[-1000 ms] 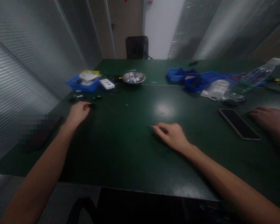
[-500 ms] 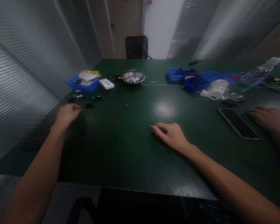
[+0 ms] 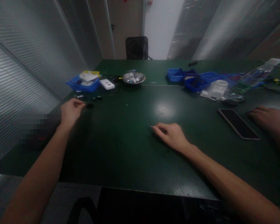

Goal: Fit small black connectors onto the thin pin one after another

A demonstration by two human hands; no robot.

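Observation:
My left hand [image 3: 71, 110] rests on the dark green table [image 3: 121, 149] at the left, its fingers curled together with nothing seen in them. Its fingertips lie just short of a small black part [image 3: 90, 106] on the table. More small black parts [image 3: 97, 98] lie a little farther back. My right hand [image 3: 174, 137] rests near the table's middle. Its fingers are pinched on a thin pin-like thing [image 3: 152, 126] whose light tip pokes out to the left.
A blue bin [image 3: 82, 84] of white items, a white device [image 3: 106, 84] and a metal bowl [image 3: 133, 77] stand at the back left. Blue bins [image 3: 196, 79], a plastic bottle [image 3: 249, 80] and a phone [image 3: 238, 123] are at the right, beside another person's hand [image 3: 268, 119].
My left hand let go of the small black part, drew back to the left, then moved forward toward it again. My right hand has stayed put.

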